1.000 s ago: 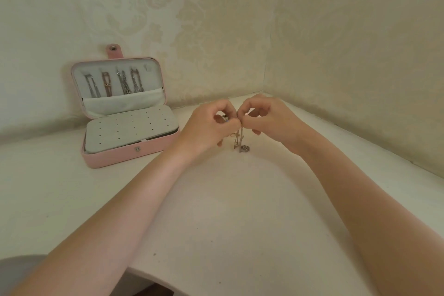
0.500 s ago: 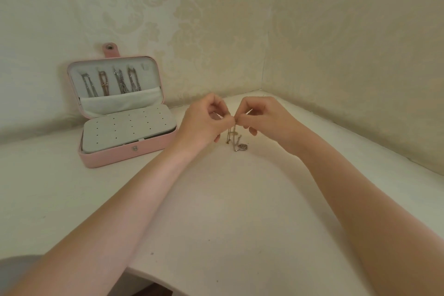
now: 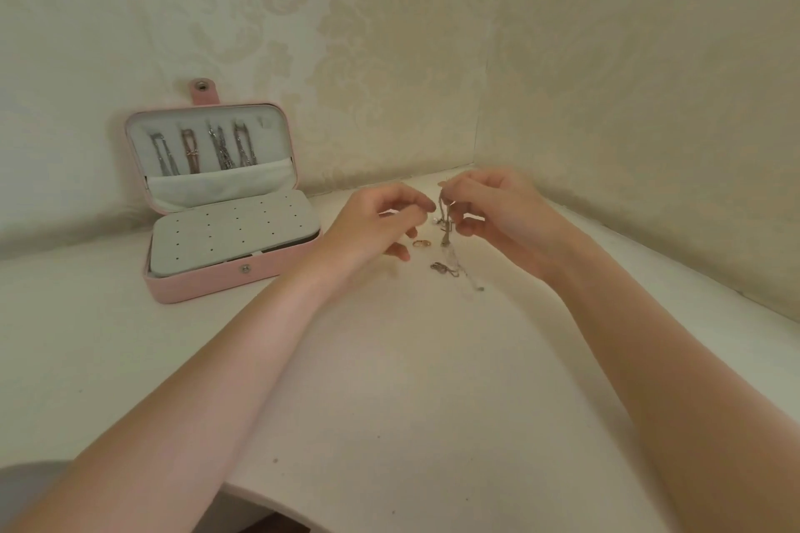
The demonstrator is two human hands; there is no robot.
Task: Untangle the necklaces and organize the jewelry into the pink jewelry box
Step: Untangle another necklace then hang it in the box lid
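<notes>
While the tangled necklaces (image 3: 446, 225) hang from one hand above the white table (image 3: 389, 402), the head view shows the main danger: the chains are very thin, and I judge that a strong pull could close the knot tighter or even break a link. A second risk is the small gold ring (image 3: 422, 244) lying on the table just beside the hanging bundle; a swinging chain or a moving finger could push it away, toward the table edge. Some loose chain pieces (image 3: 446, 270) also lie under the bundle and could catch on it again.

The right hand (image 3: 498, 212) has its thumb and fingers curled and pinches the top of the bundle, so the chains hang down from it. The left hand (image 3: 381, 225) is close beside the bundle, fingers loosely curled. It seems to hold nothing, but the picture is a little blurred there and I cannot tell if a fine strand is between its fingertips.

The pink jewelry box (image 3: 225, 203) stands open to the left, well apart from the hands, with several chains already hung in its lid.
</notes>
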